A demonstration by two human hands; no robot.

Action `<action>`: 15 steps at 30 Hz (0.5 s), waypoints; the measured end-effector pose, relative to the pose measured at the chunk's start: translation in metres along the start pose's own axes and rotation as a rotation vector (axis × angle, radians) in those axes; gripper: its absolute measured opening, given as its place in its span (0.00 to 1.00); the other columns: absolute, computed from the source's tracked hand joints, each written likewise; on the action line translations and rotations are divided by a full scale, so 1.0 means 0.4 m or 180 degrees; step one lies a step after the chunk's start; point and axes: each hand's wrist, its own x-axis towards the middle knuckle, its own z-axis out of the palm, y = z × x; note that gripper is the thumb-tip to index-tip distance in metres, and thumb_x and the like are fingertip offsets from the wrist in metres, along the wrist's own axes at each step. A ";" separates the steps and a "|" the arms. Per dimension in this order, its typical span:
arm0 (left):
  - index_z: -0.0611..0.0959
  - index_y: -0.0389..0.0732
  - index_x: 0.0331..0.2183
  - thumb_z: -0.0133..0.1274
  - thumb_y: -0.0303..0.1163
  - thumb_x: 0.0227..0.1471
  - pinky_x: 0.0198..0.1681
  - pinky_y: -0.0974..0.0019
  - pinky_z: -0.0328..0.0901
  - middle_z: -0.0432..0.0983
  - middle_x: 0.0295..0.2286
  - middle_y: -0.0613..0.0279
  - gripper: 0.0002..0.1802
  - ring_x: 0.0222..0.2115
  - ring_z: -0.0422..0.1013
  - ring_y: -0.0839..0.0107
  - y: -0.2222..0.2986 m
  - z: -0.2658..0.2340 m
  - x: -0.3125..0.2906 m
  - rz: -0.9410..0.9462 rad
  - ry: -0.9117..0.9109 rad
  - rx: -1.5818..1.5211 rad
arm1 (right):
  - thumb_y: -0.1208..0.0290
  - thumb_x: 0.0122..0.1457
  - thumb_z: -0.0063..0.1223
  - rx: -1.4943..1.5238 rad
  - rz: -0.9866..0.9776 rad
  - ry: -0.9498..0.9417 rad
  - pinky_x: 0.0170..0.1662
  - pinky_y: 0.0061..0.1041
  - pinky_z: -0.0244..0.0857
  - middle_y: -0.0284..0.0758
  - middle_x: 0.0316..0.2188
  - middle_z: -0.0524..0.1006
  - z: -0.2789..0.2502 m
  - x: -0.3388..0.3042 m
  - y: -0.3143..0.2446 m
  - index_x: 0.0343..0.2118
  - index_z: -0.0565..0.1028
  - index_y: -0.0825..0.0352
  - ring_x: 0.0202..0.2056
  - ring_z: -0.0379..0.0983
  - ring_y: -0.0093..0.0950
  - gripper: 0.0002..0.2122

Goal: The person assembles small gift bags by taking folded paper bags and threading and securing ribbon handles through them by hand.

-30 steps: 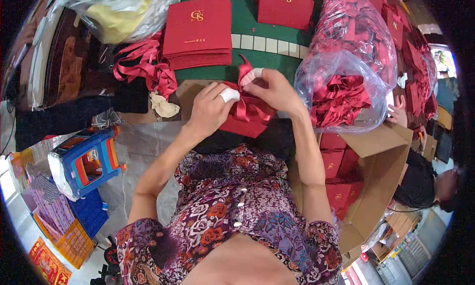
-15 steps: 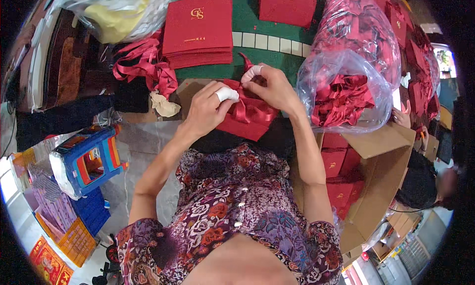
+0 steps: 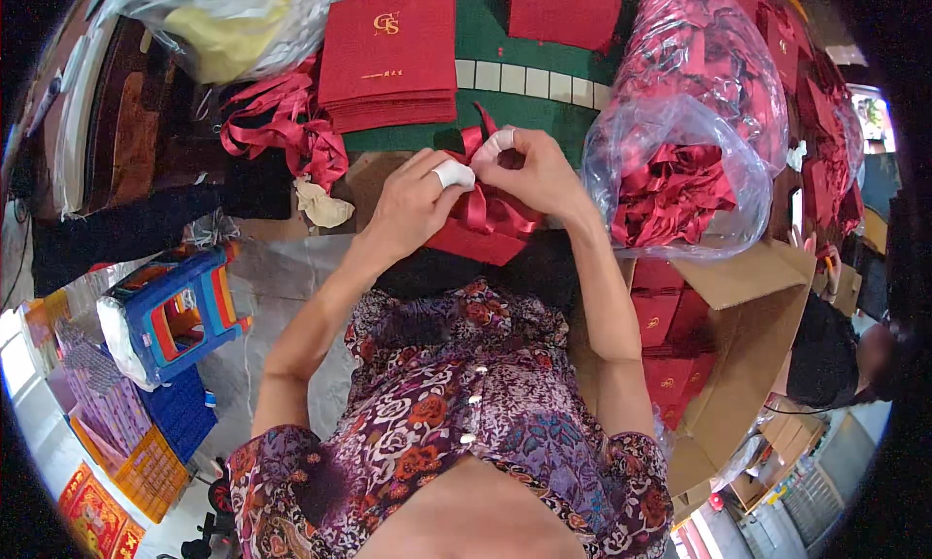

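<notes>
Close in front of me a red pouch (image 3: 476,246) lies at the table's near edge, with a shiny red ribbon (image 3: 493,215) looped on its upper part. Both of my hands meet at the ribbon's middle. My left hand (image 3: 413,195), with white tape round a finger, pinches the ribbon from the left. My right hand (image 3: 532,171), also with a taped finger, pinches it from the right. One ribbon end stands up beyond the right fingers. The fingers hide the spot where the ribbon crosses.
A stack of red pouches (image 3: 388,59) stands beyond my left hand, beside loose red ribbons (image 3: 282,122). Another red stack (image 3: 565,11) is farther back. On the right are a clear bag of ribbons (image 3: 680,195) and a cardboard box (image 3: 748,336) holding pouches. A person (image 3: 825,355) sits at far right.
My hands have drawn closer together over the ribbon, the left shifting slightly right. The upright ribbon end shows wider, and the pouch has moved slightly.
</notes>
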 end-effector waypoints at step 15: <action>0.84 0.42 0.38 0.64 0.47 0.50 0.24 0.55 0.66 0.76 0.17 0.57 0.20 0.20 0.75 0.54 -0.013 0.031 0.035 -0.1594 -0.0244 0.0361 | 0.69 0.62 0.58 0.0313 -0.0266 0.0952 0.42 0.18 0.67 0.28 0.30 0.81 -0.022 0.027 0.001 0.36 0.81 0.72 0.35 0.74 0.16 0.10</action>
